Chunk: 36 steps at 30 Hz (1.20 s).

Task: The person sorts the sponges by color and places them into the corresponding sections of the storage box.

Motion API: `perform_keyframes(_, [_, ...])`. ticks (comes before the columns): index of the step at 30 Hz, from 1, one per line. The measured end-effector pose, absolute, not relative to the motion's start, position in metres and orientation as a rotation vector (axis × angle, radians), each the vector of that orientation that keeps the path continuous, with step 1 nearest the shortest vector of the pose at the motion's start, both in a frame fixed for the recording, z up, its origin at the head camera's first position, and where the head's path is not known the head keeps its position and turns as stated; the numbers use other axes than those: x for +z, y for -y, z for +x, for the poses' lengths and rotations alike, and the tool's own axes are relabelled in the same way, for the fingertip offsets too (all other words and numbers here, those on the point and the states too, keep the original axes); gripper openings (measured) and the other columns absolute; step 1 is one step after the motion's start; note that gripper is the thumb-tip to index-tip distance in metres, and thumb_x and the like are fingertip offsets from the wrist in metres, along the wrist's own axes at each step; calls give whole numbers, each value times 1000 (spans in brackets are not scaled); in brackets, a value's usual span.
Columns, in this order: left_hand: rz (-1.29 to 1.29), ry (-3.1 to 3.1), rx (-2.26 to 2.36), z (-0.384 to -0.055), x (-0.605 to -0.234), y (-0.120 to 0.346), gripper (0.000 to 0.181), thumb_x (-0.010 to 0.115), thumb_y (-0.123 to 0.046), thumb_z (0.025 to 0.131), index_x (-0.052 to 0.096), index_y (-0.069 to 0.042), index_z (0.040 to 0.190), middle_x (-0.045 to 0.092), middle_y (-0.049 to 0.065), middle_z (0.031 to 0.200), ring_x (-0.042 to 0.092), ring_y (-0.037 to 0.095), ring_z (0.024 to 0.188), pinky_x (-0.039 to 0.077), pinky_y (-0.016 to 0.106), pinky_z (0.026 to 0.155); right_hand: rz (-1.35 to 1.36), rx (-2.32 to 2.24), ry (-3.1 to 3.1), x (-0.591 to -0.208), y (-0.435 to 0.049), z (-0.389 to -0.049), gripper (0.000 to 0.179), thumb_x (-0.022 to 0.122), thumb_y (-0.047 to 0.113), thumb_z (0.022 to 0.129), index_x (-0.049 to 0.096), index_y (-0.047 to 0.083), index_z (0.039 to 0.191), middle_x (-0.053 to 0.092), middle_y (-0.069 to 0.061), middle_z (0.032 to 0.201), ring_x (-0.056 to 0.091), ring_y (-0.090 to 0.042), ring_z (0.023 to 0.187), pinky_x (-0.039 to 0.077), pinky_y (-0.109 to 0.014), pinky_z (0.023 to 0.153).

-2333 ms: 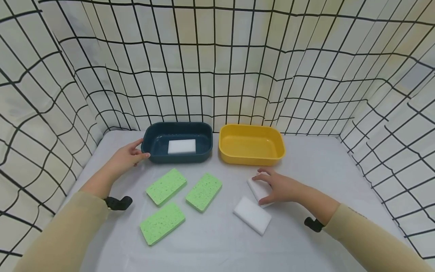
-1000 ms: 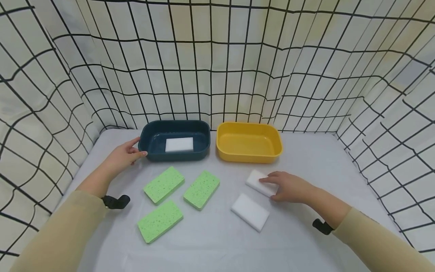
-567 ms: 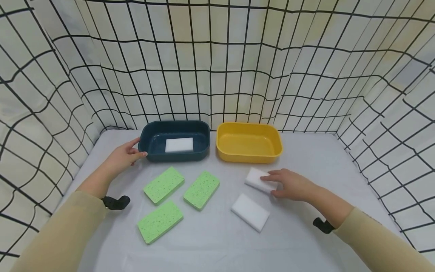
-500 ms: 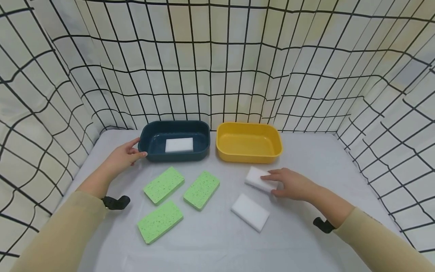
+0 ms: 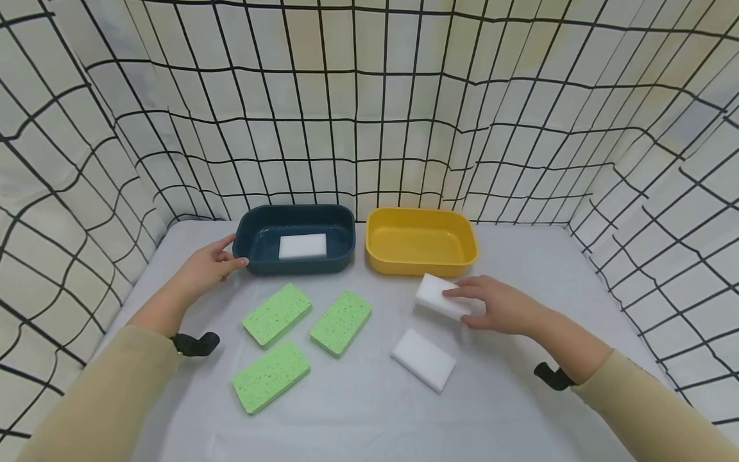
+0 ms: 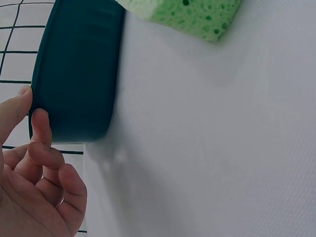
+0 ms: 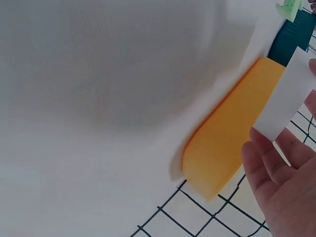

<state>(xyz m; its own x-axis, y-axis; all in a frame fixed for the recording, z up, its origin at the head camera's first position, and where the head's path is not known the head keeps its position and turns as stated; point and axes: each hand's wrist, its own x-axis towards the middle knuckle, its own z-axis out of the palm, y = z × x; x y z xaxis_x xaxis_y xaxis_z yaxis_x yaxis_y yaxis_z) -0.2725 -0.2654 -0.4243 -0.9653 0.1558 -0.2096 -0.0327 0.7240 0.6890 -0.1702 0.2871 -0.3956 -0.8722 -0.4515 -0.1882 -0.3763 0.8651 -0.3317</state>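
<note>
My right hand pinches a white sponge by its edges. The sponge is tilted and raised off the table, just in front of the yellow tub; the right wrist view shows the same white sponge between thumb and fingers. At the left, my left hand grips the left end of the dark blue tub, thumb and a finger at its rim in the left wrist view. A white sponge lies inside that tub. Another white sponge lies flat on the table.
Three green speckled sponges, the back-left green sponge, the right green sponge and the front green sponge, lie left of centre. A black wire grid over pale cloth stands round the white table.
My right hand has taken hold of the upper white sponge, turned it a little and lifted it off the table toward the yellow tub. My left hand stays at the blue tub.
</note>
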Motion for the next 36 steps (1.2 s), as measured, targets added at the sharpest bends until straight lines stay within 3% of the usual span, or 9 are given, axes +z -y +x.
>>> perform_keyframes(7, [104,-2687,1077,-274,-427,267,89,60,-48,97,8,-13,160,60,15,106,50,21,79,39,36,72,-731,-392,-2827,-385,-281,-172,50,73,35,89,61,33,137,53,0,145,48,-27,127,46,-51,101])
perform_keyframes(12, [92,-2687,1073,-274,-424,267,90,60,-48,97,7,-13,160,60,15,107,50,22,80,39,36,72,-810,-366,-2857,-379,-271,-179,51,73,36,88,60,32,137,52,1,146,45,-29,133,41,-53,104])
perform_keyframes(28, [58,-2682,1088,-275,-428,267,91,61,-48,97,6,-14,161,58,14,104,50,21,78,38,37,72,-767,-483,-2802,-364,-221,-228,46,71,34,91,61,34,135,52,-2,145,45,-26,132,41,-48,106])
perform_keyframes(36, [61,-2673,1100,-273,-427,266,89,61,-46,97,7,-14,161,59,14,106,50,21,78,38,37,72,-769,-533,-2789,-360,-189,-256,43,68,38,92,61,36,134,53,4,142,50,-21,121,47,-40,98])
